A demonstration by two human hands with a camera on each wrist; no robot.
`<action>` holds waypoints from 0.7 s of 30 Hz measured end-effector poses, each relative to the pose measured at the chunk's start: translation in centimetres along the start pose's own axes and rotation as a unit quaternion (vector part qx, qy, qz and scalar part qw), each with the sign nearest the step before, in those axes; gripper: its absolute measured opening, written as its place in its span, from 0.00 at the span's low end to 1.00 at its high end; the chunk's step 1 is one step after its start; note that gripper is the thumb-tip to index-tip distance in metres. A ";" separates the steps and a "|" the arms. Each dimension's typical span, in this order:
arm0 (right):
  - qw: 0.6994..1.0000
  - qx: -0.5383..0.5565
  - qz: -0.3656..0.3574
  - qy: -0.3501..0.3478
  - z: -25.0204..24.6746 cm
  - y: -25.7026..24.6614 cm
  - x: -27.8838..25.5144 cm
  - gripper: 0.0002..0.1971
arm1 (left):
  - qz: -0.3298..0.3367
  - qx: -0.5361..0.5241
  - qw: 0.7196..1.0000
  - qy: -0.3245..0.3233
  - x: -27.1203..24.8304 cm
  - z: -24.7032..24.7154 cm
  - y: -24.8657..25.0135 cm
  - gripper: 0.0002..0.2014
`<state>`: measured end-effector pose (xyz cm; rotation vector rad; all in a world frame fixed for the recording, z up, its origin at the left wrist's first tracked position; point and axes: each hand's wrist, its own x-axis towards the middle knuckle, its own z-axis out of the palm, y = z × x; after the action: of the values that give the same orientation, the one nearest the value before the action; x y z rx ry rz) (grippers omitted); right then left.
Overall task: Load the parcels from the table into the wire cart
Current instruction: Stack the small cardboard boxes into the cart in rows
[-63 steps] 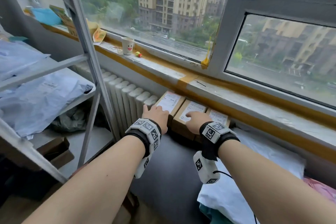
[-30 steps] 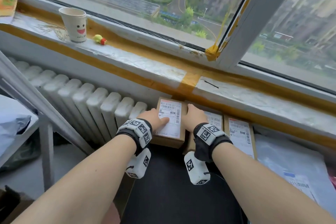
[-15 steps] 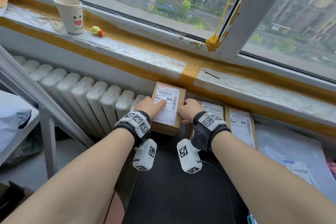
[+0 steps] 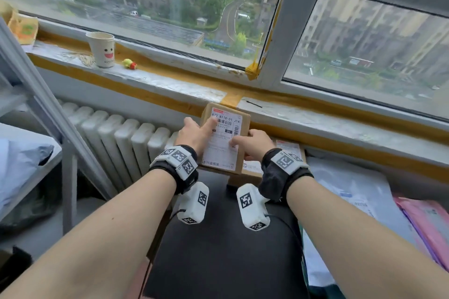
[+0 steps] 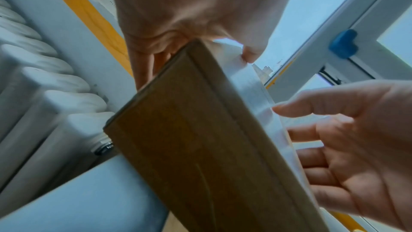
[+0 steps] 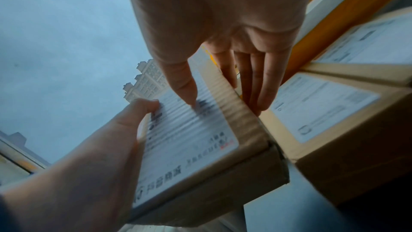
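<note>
A brown cardboard parcel (image 4: 224, 150) with a white shipping label is lifted off the black table (image 4: 218, 250), just below the window sill. My left hand (image 4: 195, 135) grips its left edge, thumb on the label and fingers underneath (image 5: 144, 70). My right hand (image 4: 251, 144) grips its right edge, thumb on the label (image 6: 185, 85) and fingers down the side. Two more labelled cardboard parcels (image 6: 330, 112) lie on the table to its right, partly hidden in the head view. No wire cart is in view.
A white radiator (image 4: 116, 143) stands left of the table, a grey metal shelf frame (image 4: 36, 104) further left. White mailers (image 4: 352, 189) and a pink mailer (image 4: 427, 221) lie at the table's right. A paper cup (image 4: 102, 48) sits on the sill.
Both hands moved onto the leftmost parcel, took hold of its edges and raised it from the row on the table towards the sill.
</note>
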<state>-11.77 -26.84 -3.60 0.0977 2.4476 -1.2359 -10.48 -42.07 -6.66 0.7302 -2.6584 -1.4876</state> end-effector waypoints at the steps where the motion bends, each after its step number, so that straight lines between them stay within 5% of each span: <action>1: 1.000 0.008 -0.004 0.007 -0.7 0.8 -0.8 0.12 | 0.006 0.003 1.000 0.001 -1.2 0.5 0.5 0.29; 12: 0.980 0.104 -0.028 0.169 -12.2 11.9 -13.2 0.18 | 0.119 -0.010 0.993 -0.025 -16.1 9.8 8.4 0.28; 21: 0.950 0.135 0.015 0.282 -22.5 26.5 -27.1 0.20 | 0.201 0.008 0.968 -0.152 -32.0 23.6 13.4 0.34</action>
<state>12.30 10.00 -1.52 0.6434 2.6936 -1.7095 7.44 -4.37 -2.00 -0.0552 -2.7969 -1.5612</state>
